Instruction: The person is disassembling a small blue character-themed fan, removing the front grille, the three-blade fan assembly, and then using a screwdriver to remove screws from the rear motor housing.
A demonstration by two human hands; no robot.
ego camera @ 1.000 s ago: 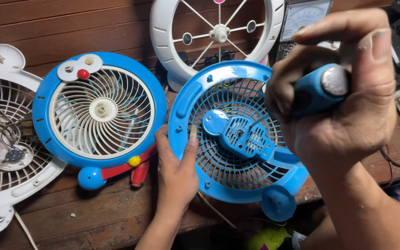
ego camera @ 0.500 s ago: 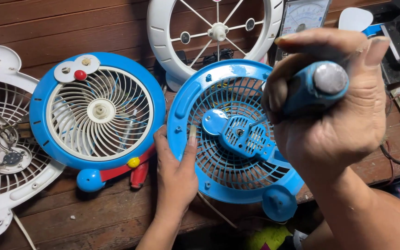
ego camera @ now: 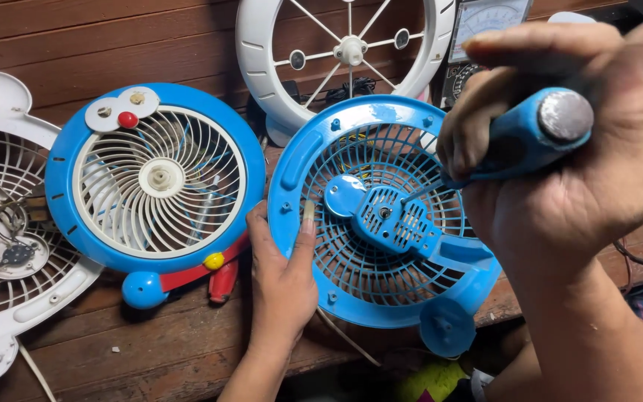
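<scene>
Head view, wooden table (ego camera: 113, 357). Right hand (ego camera: 582, 171) raised close to the camera, fingers (ego camera: 485, 141) wrapped tight around a blue-handled screwdriver (ego camera: 530, 138); thin shaft angled down-left, tip seemingly on the raised, slotted motor cover (ego camera: 396, 219) at the centre of the blue rear grille (ego camera: 351, 283), contact itself not clear. Left hand (ego camera: 280, 275) laid flat against the left rim of that grille, fingers loose, holding nothing, thumb along the blue edge; grille lying flat on the table near its front edge, round foot (ego camera: 446, 327) hanging over the edge. Left of it, just beside the left hand: blue front grille (ego camera: 61, 186) with cream spiral vanes, red nose button (ego camera: 128, 119) and yellow bell (ego camera: 214, 260); red tool handle (ego camera: 223, 281) partly beneath it. Far left: white grille (ego camera: 9, 298), partly cropped, with metal parts inside. Behind, propped against the plank wall: white spoked ring (ego camera: 254, 67); meter dial (ego camera: 485, 18) to its right, mostly hidden by the right hand. Cables (ego camera: 641, 264) at right edge.
</scene>
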